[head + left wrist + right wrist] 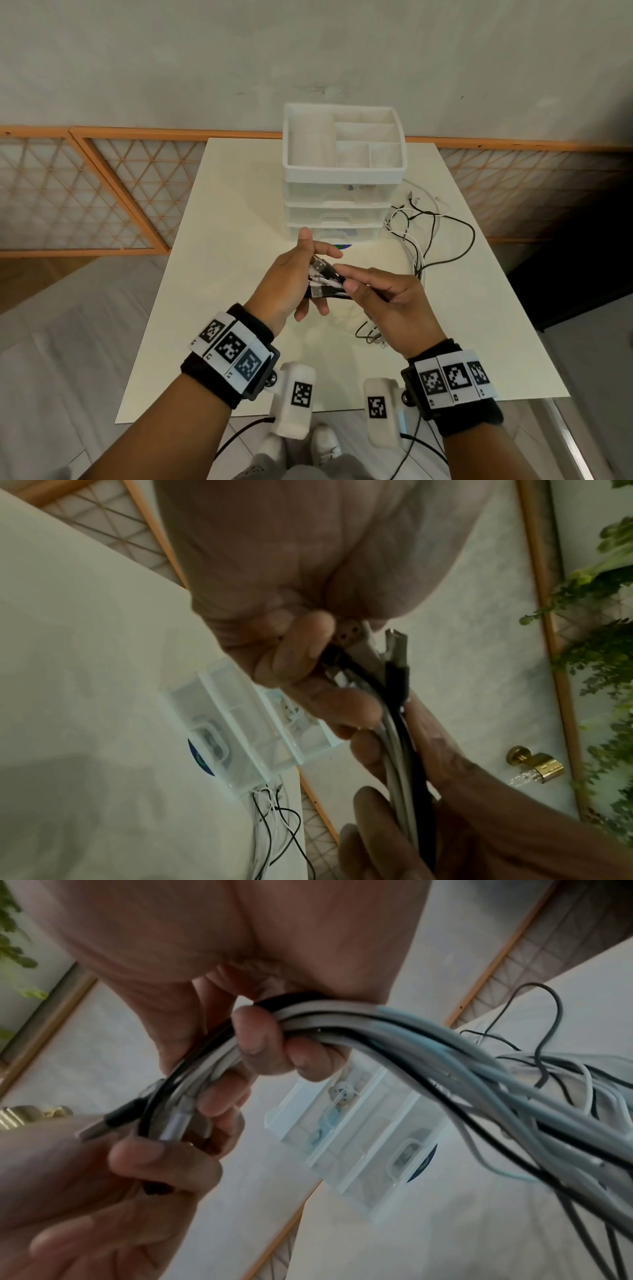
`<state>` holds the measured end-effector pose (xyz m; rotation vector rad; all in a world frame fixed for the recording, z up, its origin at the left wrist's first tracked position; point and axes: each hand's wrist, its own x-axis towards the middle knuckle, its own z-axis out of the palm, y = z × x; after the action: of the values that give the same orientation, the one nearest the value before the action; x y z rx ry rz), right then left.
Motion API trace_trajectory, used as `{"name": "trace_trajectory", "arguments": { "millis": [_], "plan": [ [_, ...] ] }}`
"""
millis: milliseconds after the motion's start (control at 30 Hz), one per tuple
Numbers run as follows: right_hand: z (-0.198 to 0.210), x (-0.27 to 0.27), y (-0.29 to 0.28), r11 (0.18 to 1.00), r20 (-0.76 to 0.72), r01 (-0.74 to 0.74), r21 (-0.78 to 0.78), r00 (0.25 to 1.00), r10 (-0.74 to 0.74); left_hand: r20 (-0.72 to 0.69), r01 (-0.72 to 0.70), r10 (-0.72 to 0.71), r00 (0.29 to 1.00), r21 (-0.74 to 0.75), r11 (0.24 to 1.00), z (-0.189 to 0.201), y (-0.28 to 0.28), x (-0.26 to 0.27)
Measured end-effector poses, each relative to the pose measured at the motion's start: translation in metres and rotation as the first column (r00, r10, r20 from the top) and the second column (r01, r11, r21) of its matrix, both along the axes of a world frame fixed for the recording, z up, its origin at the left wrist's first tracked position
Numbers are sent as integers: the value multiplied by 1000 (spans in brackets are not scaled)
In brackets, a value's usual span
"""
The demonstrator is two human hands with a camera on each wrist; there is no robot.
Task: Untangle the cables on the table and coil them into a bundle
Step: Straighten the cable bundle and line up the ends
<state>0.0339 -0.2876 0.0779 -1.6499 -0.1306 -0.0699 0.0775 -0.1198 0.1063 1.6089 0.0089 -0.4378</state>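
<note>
Both hands meet above the middle of the bench, working one gathered bunch of black and white cables. The left hand has its lower fingers curled round the plug ends while its thumb and forefinger stand out straight; the right hand closes its fingers round the cords just beside it.

From the head view the grip is mostly hidden behind knuckles — only a few USB plugs peek out between the hands. The left wrist view shows those plug ends lying against the left fingers, with the cords running down into the right hand. The right wrist view shows the cables arching over the curled right fingers and fanning out loose toward the bench.

The rest of the cables lie in a slack tangle on the bench, right of a clear drawer unit with a white divided tray on top — more loops hang below the right hand.
</note>
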Motion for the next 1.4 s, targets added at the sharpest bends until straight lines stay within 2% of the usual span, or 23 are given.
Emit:
{"name": "trace_trajectory", "arguments": {
  "millis": [133, 200, 267, 367, 467, 567, 700, 800, 867, 933, 1033, 1133, 1200, 1300, 1400],
  "plan": [
    [-1, 1, 4, 999, 0, 10, -45, 1000, -10, -19, 100, -98, 995, 75, 992, 3, 1, -1],
    [0, 0, 7, 1000, -13, 14, -5, 1000, -14, -38, 105, -102, 994, 76, 992, 2, 0, 1],
    [2, -1, 9, 1000, -14, 10, 6, 1000, -10, -84, 55, -53, 995, 28, 998, -1, -1, 1],
    [3, 0, 12, 998, -21, -12, -56, 1000, 11, -201, -42, 23, 979, -90, 995, -3, -2, 1],
    [-1, 1, 15, 986, -22, 9, -164, 1000, -13, -248, -57, 11, 969, -181, 982, -3, -4, 0],
    [-2, 2, 19, 980, -3, 56, -189, 998, -57, -248, -64, 7, 969, -223, 973, -2, -2, 0],
    [1, 4, 23, 980, -32, 44, -193, 998, -51, -194, -63, 25, 981, -193, 979, -5, -1, -1],
    [10, 1, 22, 979, -19, -76, -191, 997, 74, -173, -143, 114, 978, -165, 976, -9, -2, -1],
    [10, 1, 20, 959, -15, -130, -253, 991, 130, -190, -178, 149, 970, -150, 973, -11, -1, 1],
    [6, 4, 17, 935, 15, -107, -337, 993, 119, -218, -171, 138, 966, -138, 976, -12, 0, 3],
    [5, 6, 15, 932, 11, -81, -353, 996, 91, -244, -109, 77, 967, -123, 986, -13, 3, 3],
    [6, 8, 11, 932, -9, -72, -354, 997, 74, -156, 3, -15, 988, -76, 997, -16, 5, 0],
    [8, 9, 11, 947, -21, -82, -312, 997, 79, -68, 28, -34, 997, -82, 996, -16, 4, -5],
    [9, 9, 11, 966, -47, -93, -243, 995, 84, 24, -37, 40, 999, -103, 994, -22, 1, -6],
    [5, 9, 12, 965, -55, -69, -254, 997, 57, 27, -147, 151, 988, -117, 982, -23, -4, -4]
  ]
}}
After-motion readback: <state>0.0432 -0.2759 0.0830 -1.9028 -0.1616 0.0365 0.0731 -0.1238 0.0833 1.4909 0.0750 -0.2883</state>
